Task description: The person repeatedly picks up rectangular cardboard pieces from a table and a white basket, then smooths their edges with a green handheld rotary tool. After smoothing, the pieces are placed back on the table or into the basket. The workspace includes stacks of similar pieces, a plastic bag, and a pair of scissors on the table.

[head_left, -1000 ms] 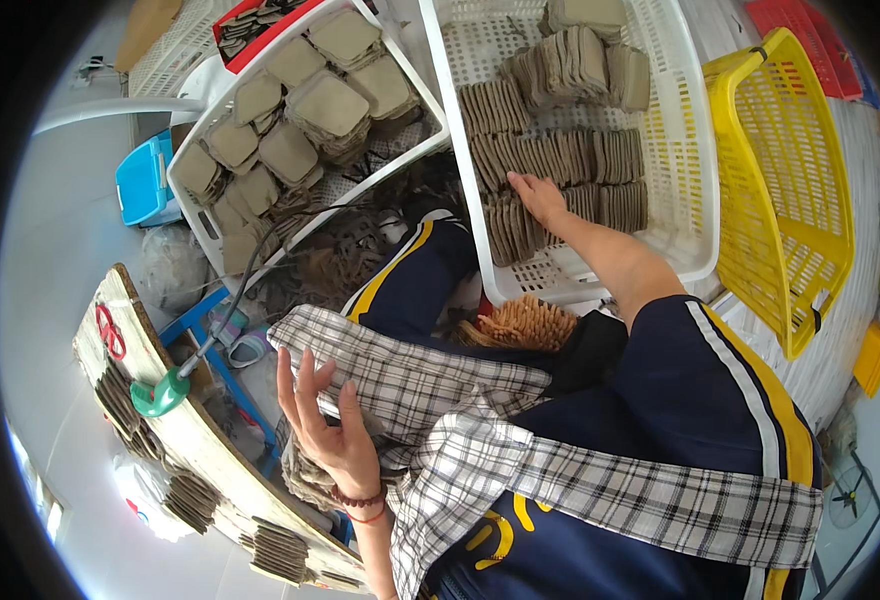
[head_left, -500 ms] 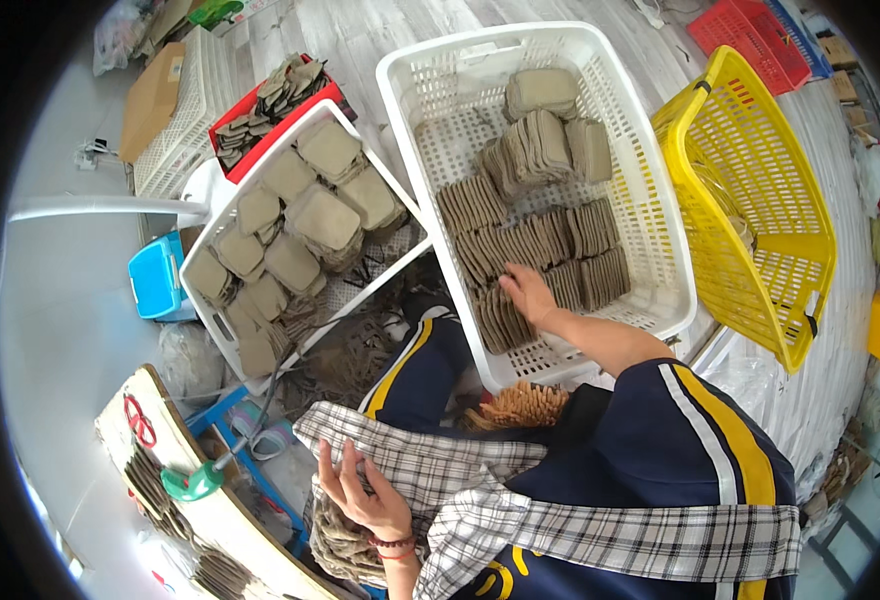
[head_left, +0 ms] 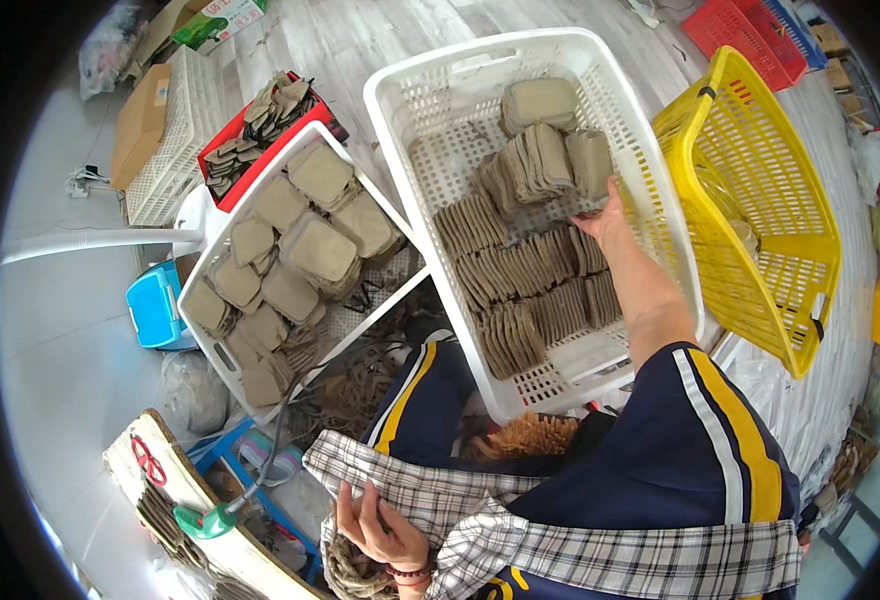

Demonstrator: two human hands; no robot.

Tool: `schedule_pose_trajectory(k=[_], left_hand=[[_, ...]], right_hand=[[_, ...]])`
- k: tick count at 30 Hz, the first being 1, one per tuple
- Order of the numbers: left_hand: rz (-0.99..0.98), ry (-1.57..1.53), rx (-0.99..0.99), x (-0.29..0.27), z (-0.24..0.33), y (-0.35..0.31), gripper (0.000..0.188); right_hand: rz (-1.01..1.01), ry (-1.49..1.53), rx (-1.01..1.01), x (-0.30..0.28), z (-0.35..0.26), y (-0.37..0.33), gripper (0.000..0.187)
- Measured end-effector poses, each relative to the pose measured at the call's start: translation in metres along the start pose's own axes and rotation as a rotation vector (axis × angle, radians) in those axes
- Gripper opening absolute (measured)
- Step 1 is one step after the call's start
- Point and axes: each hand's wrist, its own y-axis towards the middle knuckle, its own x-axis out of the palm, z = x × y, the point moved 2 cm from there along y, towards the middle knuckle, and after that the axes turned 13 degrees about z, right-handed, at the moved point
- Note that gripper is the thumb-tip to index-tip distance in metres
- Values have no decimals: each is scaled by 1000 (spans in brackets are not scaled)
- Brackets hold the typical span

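Reaching deeper than a moment ago, the right hand [head_left: 605, 215] now sits at the far rows of flat brown pads [head_left: 535, 165] standing on edge in the white basket [head_left: 440, 80]; its fingers close on the end of one row; pulling there could topple the neighbouring stacks; the arm stretches nearly straight across the basket; the left hand [head_left: 375, 525] rests half-curled, palm up, on checked cloth [head_left: 520, 545] over the lap, holding nothing clear.
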Motion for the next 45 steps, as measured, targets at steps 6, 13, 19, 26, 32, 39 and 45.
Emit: schedule_pose_trajectory(k=[6, 13, 19, 26, 32, 39, 45], left_hand=[[17, -14, 62, 5, 4, 12, 25], [37, 12, 77, 5, 4, 7, 24], [50, -12, 42, 5, 4, 7, 24], [33, 5, 33, 2, 2, 5, 25], [36, 2, 26, 2, 6, 7, 25], [16, -4, 2, 2, 2, 6, 25], [-30, 26, -7, -2, 1, 5, 25]], right_hand=[[-139, 217, -18, -6, 9, 4, 118], [-202, 233, 238, 15, 78, -23, 128], [-97, -39, 256, 57, 62, -36, 111], [-72, -20, 217, 66, 66, -52, 108], [78, 15, 188, 67, 64, -33, 95], [43, 79, 177, 73, 65, -30, 86], [30, 100, 186, 80, 74, -47, 89]])
